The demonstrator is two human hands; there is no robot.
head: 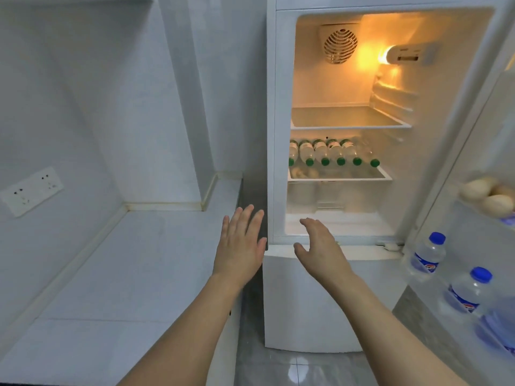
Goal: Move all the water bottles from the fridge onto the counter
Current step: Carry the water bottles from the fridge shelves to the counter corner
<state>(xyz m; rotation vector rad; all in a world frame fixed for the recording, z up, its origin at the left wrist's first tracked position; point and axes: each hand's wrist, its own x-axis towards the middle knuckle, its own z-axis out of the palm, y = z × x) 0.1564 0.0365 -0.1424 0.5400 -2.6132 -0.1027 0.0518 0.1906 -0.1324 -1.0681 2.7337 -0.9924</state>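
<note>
A: How do your hands stand?

B: Your left hand (242, 240) is flat, fingers straight and together, holding nothing, over the edge of the pale grey tiled counter (117, 263). Your right hand (320, 243) is loosely spread, fingers slightly bent, also holding nothing, in front of the lower lip of the open white fridge (281, 135).

A: And the bottles?

B: A row of clear plastic water bottles with green caps (331, 153) lies on its side on the middle glass shelf (340, 178), well beyond your right fingertips and above them, caps pointing toward you. Two clear bottles with blue caps and blue labels (427, 256) stand upright in the door rack (434, 299), off to the right of your right fingers.

A: Anything else?

B: Pale eggs (487, 195) sit in the door tray above those bottles. A white wall socket (32, 192) is far left of your left fingers.
</note>
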